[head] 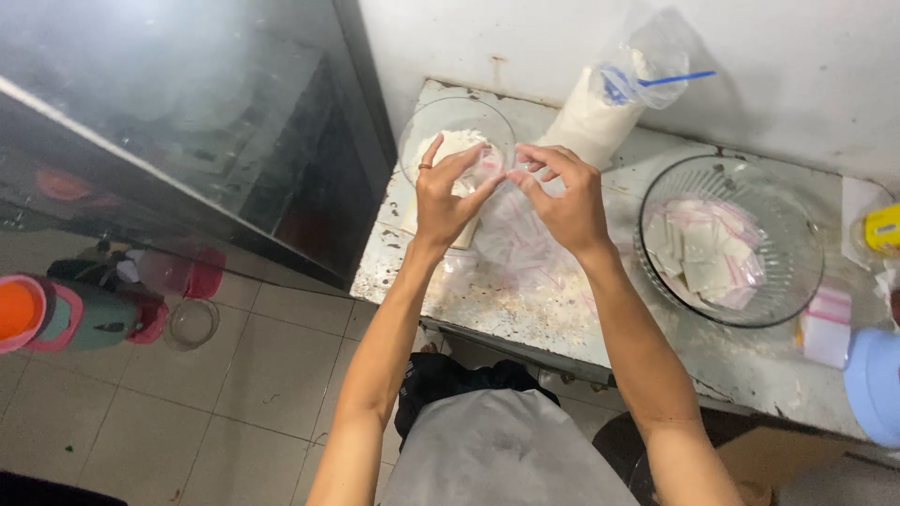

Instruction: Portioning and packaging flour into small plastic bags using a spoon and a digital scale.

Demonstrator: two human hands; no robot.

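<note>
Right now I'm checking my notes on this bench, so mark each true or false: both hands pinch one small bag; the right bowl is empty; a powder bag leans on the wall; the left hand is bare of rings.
1. Both hands pinch one small bag: true, left hand and right hand meet on it.
2. Right bowl is empty: false, it holds small packets.
3. Powder bag leans on the wall: true.
4. Left hand bare of rings: false, it wears one.

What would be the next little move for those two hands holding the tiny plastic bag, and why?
Probably pinch the small bag shut along its top. Both the left hand and right hand hold it by the fingertips above the glass bowl of white powder, and a bowl of filled packets sits to the right.
</note>
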